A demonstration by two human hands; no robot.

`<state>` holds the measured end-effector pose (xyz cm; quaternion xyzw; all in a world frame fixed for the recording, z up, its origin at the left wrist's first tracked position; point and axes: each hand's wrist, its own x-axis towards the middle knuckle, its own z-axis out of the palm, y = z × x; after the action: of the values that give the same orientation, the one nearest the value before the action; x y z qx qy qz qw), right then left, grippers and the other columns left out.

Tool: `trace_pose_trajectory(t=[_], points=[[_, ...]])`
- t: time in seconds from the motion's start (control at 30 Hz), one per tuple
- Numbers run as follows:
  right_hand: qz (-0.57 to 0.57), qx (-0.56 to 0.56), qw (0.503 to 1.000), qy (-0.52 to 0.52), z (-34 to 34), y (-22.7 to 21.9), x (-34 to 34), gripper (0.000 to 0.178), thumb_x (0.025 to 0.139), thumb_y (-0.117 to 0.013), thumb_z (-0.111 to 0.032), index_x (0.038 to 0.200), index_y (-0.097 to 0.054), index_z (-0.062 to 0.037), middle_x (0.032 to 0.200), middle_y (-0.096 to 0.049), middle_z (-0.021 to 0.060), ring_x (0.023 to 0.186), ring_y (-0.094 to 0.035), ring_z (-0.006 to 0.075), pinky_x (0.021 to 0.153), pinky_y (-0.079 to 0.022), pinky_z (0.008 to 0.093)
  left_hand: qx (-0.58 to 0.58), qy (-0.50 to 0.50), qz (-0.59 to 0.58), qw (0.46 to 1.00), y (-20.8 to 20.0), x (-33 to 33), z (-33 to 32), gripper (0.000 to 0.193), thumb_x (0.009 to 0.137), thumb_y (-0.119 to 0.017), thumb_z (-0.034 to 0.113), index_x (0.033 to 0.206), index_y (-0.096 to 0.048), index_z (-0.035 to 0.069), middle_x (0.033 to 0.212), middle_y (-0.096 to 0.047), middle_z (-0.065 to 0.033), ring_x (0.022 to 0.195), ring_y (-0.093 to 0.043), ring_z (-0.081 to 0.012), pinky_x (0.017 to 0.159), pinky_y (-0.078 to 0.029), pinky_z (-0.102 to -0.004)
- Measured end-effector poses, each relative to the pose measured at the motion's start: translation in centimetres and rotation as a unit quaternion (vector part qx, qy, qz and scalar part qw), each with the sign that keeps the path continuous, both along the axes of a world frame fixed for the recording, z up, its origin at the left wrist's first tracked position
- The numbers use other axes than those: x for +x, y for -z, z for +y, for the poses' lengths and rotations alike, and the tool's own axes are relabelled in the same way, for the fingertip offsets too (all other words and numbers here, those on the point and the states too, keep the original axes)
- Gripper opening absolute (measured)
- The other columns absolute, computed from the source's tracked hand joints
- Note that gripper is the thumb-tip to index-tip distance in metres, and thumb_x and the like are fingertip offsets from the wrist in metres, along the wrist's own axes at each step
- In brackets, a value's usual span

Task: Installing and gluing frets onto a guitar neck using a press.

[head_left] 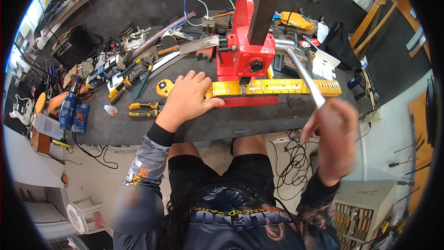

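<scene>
The yellow guitar neck with inlaid frets and a pale-dotted fingerboard point(286, 86) lies crosswise on the bright red, heavy metal arbor press point(254, 60), fingerboard upward and headstock to the left. It passes between the press body and the near edge of the red base. A dark square metal ram point(264, 14) rises above the body; its dark lower end is at the fingerboard, though whether it touches cannot be told.

The left hand point(187, 99) is clasped over the neck near the headstock, fingers across the top and far side, thumb along the near edge. The right hand point(335, 134) is wrapped about the lower end of the silver metal lever point(305, 76), right of the press; blur prevents separating the individual fingers.

On the dark grey workbench point(259, 122), yellow-and-black pliers point(143, 110) lie just beside the left hand. Near them is a small white bottle with a red tip point(109, 109). A blue power tool point(68, 111) sits farther left. Behind the press, to the right, are a crumpled orange-yellow cloth point(296, 21) and a black fabric bag point(340, 44).
</scene>
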<state>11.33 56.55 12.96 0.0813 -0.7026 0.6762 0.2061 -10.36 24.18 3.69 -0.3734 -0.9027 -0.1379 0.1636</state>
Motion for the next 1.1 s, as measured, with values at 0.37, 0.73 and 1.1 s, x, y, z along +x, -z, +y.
trace_pose_trajectory(t=[0.37, 0.73, 1.1], points=[[-0.016, 0.434, 0.9, 0.031, 5.1, -5.2, -34.7, 0.042, 0.118, -0.058, -0.037, 0.122, -0.076, 0.0008, 0.095, -0.078, 0.0191, 0.09, -0.078, 0.0362, 0.085, -0.06, 0.0458, -0.023, -0.004, -0.009, 1.0, -0.4, 0.1, -0.3, 0.087, 0.075, -0.085, 0.083, 0.109, -0.071, 0.005, 0.111, -0.064, -0.0097, 0.11, -0.063, -0.0329, 0.091, -0.049, -0.0469], [-0.048, 0.606, 0.789, -0.091, 9.3, 3.0, -17.7, 0.066, 0.099, -0.085, -0.021, 0.158, -0.059, -0.0052, 0.141, -0.073, 0.0178, 0.128, -0.072, 0.0316, 0.116, -0.053, 0.0431, -0.032, -0.014, -0.015, 0.999, 0.2, -0.2, -1.1, 0.091, 0.068, -0.088, 0.084, 0.108, -0.07, 0.005, 0.111, -0.065, -0.0104, 0.11, -0.064, -0.0341, 0.09, -0.052, -0.0483], [0.035, 0.631, 0.774, 0.031, 10.1, 4.3, -14.4, 0.052, 0.085, -0.09, -0.004, 0.126, -0.059, -0.0081, 0.124, -0.072, 0.0146, 0.117, -0.07, 0.0428, 0.097, -0.055, 0.0511, -0.014, 0.002, -0.035, 0.999, -1.8, 1.0, -1.3, 0.074, 0.074, -0.096, 0.063, 0.108, -0.069, 0.003, 0.111, -0.065, -0.0119, 0.108, -0.063, -0.0358, 0.09, -0.053, -0.0494]])
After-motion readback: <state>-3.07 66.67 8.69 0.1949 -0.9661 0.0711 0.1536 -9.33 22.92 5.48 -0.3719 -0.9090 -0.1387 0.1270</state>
